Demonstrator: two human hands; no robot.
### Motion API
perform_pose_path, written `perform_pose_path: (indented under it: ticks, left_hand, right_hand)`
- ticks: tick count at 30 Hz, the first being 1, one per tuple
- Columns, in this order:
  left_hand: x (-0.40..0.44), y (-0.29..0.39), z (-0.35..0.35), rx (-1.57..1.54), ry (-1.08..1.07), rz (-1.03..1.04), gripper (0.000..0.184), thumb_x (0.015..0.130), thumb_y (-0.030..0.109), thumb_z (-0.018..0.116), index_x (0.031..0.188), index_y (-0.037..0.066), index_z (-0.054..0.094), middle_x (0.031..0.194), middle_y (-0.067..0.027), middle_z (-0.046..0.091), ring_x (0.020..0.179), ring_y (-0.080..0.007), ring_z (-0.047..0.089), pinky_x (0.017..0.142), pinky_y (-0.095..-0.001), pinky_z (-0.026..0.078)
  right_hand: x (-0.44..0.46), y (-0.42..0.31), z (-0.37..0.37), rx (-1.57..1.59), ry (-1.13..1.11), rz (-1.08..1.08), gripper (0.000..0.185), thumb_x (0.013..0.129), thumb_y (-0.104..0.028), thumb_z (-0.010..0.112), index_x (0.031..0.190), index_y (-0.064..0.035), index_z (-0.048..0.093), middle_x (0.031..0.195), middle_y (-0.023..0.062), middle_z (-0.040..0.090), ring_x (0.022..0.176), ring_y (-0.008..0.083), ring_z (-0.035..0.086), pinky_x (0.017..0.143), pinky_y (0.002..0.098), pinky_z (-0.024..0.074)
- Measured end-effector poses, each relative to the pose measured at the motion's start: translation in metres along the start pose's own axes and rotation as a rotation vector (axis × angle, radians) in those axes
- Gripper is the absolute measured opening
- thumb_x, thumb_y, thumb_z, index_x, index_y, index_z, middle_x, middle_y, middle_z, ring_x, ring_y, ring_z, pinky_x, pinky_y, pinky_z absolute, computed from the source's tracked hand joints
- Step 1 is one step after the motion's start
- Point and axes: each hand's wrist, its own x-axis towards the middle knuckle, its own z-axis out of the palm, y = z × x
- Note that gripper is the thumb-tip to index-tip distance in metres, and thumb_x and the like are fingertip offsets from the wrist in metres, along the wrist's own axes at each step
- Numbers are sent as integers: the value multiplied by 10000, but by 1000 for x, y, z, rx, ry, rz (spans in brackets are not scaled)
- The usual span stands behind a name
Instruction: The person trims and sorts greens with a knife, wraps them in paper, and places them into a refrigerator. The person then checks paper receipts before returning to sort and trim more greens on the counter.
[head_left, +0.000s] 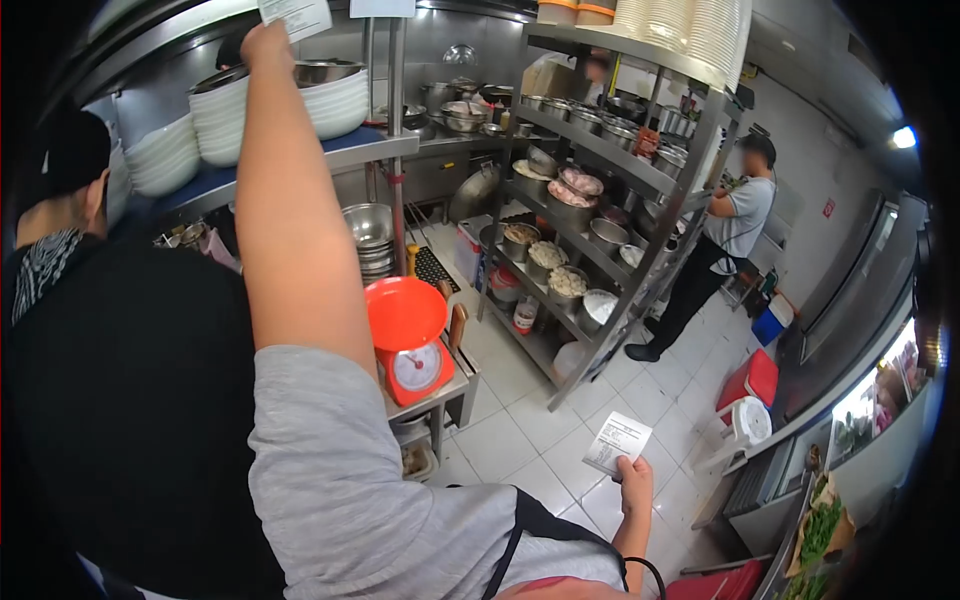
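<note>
My left hand [268, 45] is raised at the top left, above the shelf of white bowls, with its fingers closed on a printed paper slip [303, 16] near the upper metal rail. Lower down at the right, my right hand [634, 482] pinches another printed slip [618, 443] between thumb and fingers, over the tiled floor. Stacked white bowls [218, 125] stand on the shelf behind my left forearm. A red scale [418, 370] with a round dial and a red pan is on a low metal table below.
A person in black [130, 400] stands close at the left. A metal rack [575, 235] holds pots and bowls of food. Another person [735, 230] stands beyond it. A red box [750, 380] and a white stool [748, 422] are on the right.
</note>
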Motion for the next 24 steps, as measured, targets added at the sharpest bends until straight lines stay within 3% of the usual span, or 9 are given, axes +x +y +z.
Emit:
perform_pose_path:
  ticks: [1, 4, 9, 13, 16, 18, 20, 21, 24]
  left_hand:
    - [5, 2, -1, -57, 37, -6, 161, 726, 27, 564, 868, -47, 556, 740, -107, 603, 509, -186, 532, 417, -289, 367]
    - [20, 14, -2, 60, 126, -20, 256, 745, 137, 648, 953, 21, 553, 824, -97, 595, 615, -186, 538, 471, -284, 402]
    - [135, 6, -16, 43, 123, 184, 496, 639, 40, 733, 978, -93, 396, 869, -182, 564, 710, -242, 582, 511, -337, 477]
    - [26, 25, 7, 58, 446, 392, 758, 670, 168, 677, 1191, -25, 161, 1162, -222, 387, 899, -318, 545, 668, -377, 527]
    - [-31, 7, 29, -286, 432, 350, 627, 745, 158, 558, 1219, 31, 169, 1194, -218, 303, 1014, -290, 467, 793, -363, 474]
    - [-50, -38, 56, -369, 279, 480, 549, 773, 69, 472, 1226, 48, 163, 1171, -184, 304, 956, -242, 459, 851, -354, 407]
    - [-120, -71, 105, -254, -41, 631, 426, 784, 46, 483, 1161, 33, 287, 1072, -111, 405, 926, -153, 462, 719, -259, 414]
    - [-166, -88, 128, -246, -205, 529, 314, 815, 113, 511, 1111, 56, 423, 949, -47, 494, 780, -137, 536, 630, -242, 426]
    - [-325, -133, 179, -113, -1065, 230, 231, 834, 162, 536, 1042, 64, 519, 968, -40, 543, 831, -133, 540, 702, -241, 426]
  right_hand:
    - [9, 0, 4, -9, 6, 16, 187, 827, -157, 519, 954, -44, 595, 819, 13, 616, 642, 92, 529, 568, 245, 416]
    - [32, -2, 14, -18, 6, 68, 184, 825, -152, 524, 943, -32, 599, 814, 21, 616, 644, 93, 528, 570, 249, 415]
    - [76, 5, 14, 5, -28, 111, 160, 822, -130, 531, 905, -19, 610, 766, 26, 614, 606, 90, 516, 542, 239, 406]
    - [103, 9, 11, -4, -20, 144, 160, 822, -130, 524, 901, -20, 610, 756, 25, 614, 597, 87, 515, 532, 241, 406]
    - [123, 11, 3, 32, -13, 193, 168, 823, -137, 523, 909, -22, 610, 763, 25, 617, 603, 86, 522, 535, 243, 412]
    - [142, 12, -7, 5, -54, 169, 181, 815, -139, 523, 910, -11, 607, 759, 27, 613, 609, 87, 518, 540, 242, 409]
    - [167, 7, -26, -108, -90, 106, 195, 802, -140, 524, 907, 4, 603, 756, 29, 605, 625, 85, 509, 552, 241, 404]
    - [181, -1, -38, -207, -95, 68, 202, 794, -139, 525, 903, 14, 600, 755, 29, 599, 638, 83, 501, 561, 240, 400]
    - [217, -43, -75, -212, -178, -72, 231, 799, -152, 530, 918, 35, 592, 800, 19, 588, 719, 94, 495, 648, 253, 415]
